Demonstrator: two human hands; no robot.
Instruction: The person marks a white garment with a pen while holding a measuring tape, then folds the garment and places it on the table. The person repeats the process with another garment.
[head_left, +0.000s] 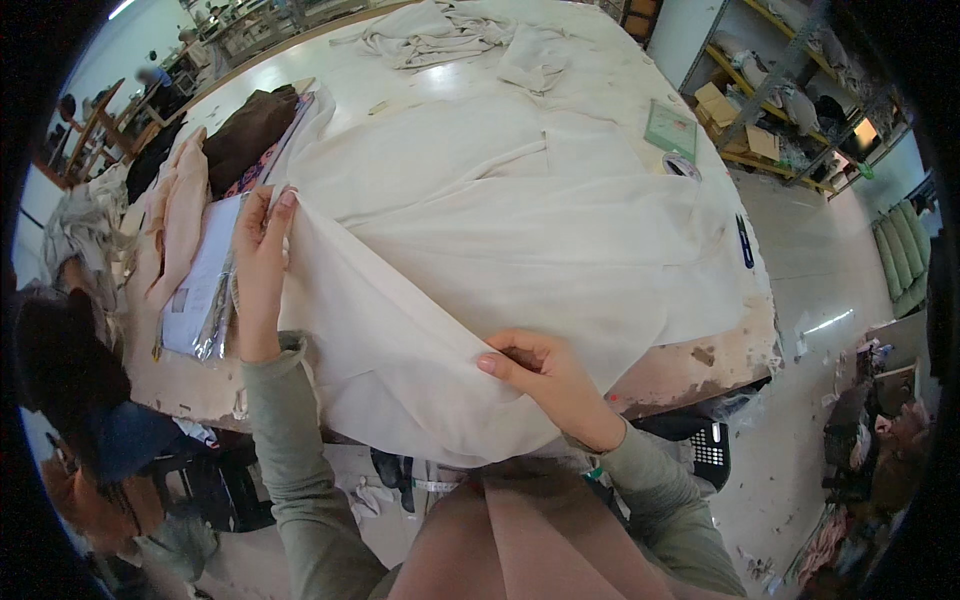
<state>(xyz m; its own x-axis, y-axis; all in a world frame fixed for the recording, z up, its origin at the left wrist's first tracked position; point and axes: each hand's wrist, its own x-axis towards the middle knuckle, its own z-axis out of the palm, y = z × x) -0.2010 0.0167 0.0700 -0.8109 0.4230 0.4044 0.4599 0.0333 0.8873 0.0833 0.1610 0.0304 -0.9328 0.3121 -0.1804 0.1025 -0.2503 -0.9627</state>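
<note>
A large piece of off-white cloth (510, 240) lies spread and partly folded across the table before me, its near part hanging over the front edge. My left hand (264, 232) pinches a corner of it between thumb and fingers at the left. Lower and to the right, my right hand (536, 367) grips the same taut edge between thumb and fingers. The edge runs slantwise between both hands.
Folded garments (247, 139) and papers in clear plastic (199, 277) lie left. More pale cloth (450, 37) is bunched at the far end. A green booklet (670, 131), a tape roll (681, 166) and dark thread snips (744, 241) lie right. A person (97, 390) is at the left.
</note>
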